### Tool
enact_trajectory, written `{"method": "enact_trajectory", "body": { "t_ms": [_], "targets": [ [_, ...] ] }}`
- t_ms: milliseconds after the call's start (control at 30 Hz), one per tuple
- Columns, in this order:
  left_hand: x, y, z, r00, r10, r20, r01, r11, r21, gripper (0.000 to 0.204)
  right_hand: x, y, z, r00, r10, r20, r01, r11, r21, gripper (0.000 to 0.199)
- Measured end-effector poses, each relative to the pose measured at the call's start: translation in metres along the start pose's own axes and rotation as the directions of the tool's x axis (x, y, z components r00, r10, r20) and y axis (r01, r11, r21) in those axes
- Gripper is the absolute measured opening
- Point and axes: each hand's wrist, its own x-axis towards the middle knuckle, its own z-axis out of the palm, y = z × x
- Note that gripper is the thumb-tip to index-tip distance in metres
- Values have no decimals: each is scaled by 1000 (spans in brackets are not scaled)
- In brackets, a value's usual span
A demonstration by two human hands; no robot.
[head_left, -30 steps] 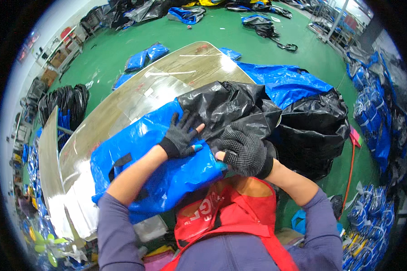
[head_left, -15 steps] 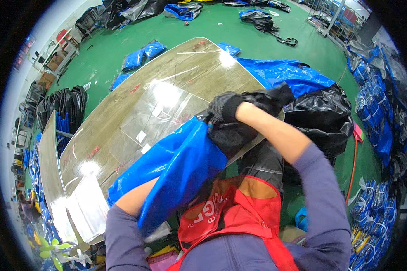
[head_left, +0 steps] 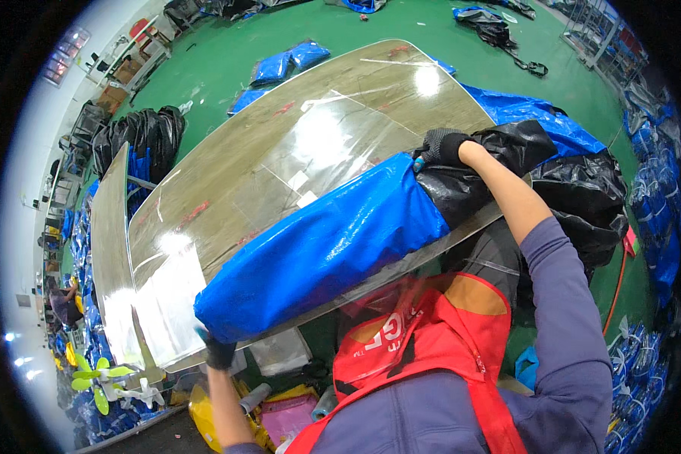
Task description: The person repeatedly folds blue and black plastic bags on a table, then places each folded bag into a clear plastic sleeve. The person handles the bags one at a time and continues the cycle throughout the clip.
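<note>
A long blue-and-black tarpaulin bag [head_left: 321,250] lies slantwise along the near edge of the wood-patterned table [head_left: 212,189]. Its blue part is fairly smooth, while the black part [head_left: 461,185] is crumpled toward the right. My left hand [head_left: 219,352], in a dark glove with bare fingertips, grips the lower left end of the blue part. At the upper edge, where blue meets black, my right hand [head_left: 440,147] is closed on the material, also gloved. Beneath and beyond the bag, clear plastic packaging [head_left: 280,189] lies flat on the tabletop.
More blue-and-black tarpaulin [head_left: 583,189] is heaped at the table's right. Folded blue packets [head_left: 287,66] lie on the green floor beyond. Tied blue bundles [head_left: 654,204] line the right side. A small green-bladed fan [head_left: 98,374] stands near left, with yellow bags [head_left: 208,412] beside it.
My left forearm has come out from within the blue part, and that hand now grips its left end. The blue part is stretched flatter along the table. My view has shifted left.
</note>
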Motion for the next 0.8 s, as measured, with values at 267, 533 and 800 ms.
{"method": "enact_trajectory", "body": {
  "t_ms": [267,533,800],
  "targets": [
    [48,-30,22,921,387,44,-205,386,899,40,-36,-22,-1,980,142,-137,-155,984,-90,82],
    [55,104,173,782,606,146,-357,243,902,65,-34,-29,4,973,225,-58,-230,968,-102,79],
    [92,19,327,622,443,646,-708,-36,705,78,-72,-64,7,893,-309,-327,194,921,-339,60]
  ]
}}
